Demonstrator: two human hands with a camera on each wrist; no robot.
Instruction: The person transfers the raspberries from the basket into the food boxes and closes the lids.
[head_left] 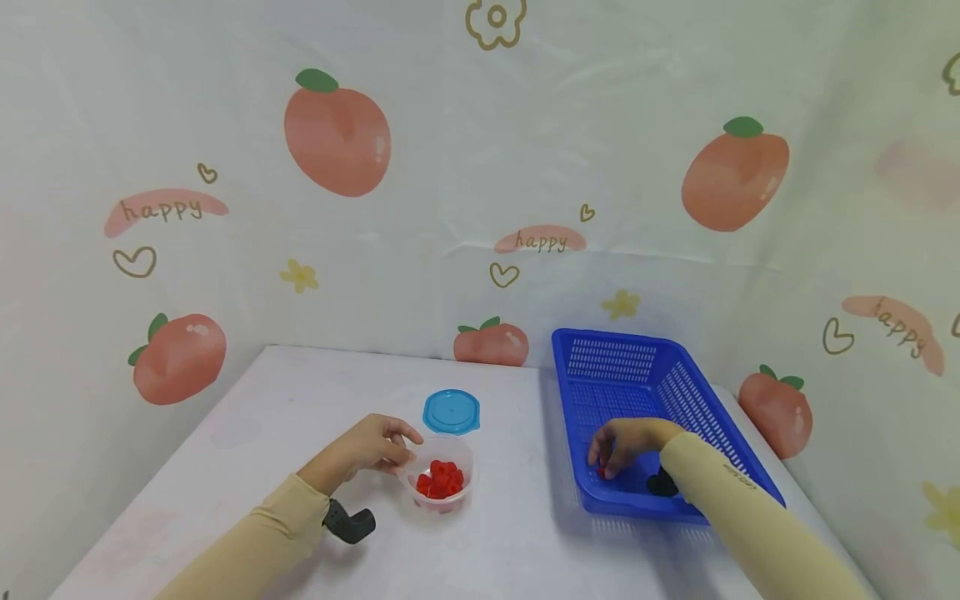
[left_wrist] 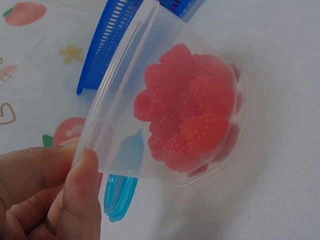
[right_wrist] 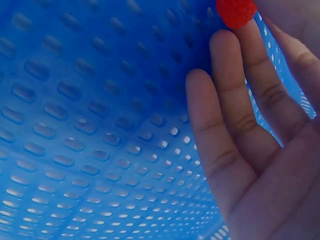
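Observation:
My left hand (head_left: 372,446) pinches the rim of a clear round plastic tub (head_left: 463,454) between thumb and fingers. Several red raspberries (left_wrist: 190,115) lie heaped in the bottom of the tub, visible through its wall in the left wrist view. Down inside the blue basket (head_left: 566,417), at its near left corner, is my right hand (head_left: 628,440). It holds one raspberry (right_wrist: 236,12) at the fingertips, close to the basket's perforated floor; the other fingers extend beside it. The raspberry's upper part is cut off in the right wrist view.
A blue lid (head_left: 451,412) lies on the white table (head_left: 322,383) just behind the tub. The basket's tall slotted walls surround my right hand. A patterned cloth (head_left: 420,275) hangs behind the table and along its sides. Black wrist devices (head_left: 349,523) sit on both arms.

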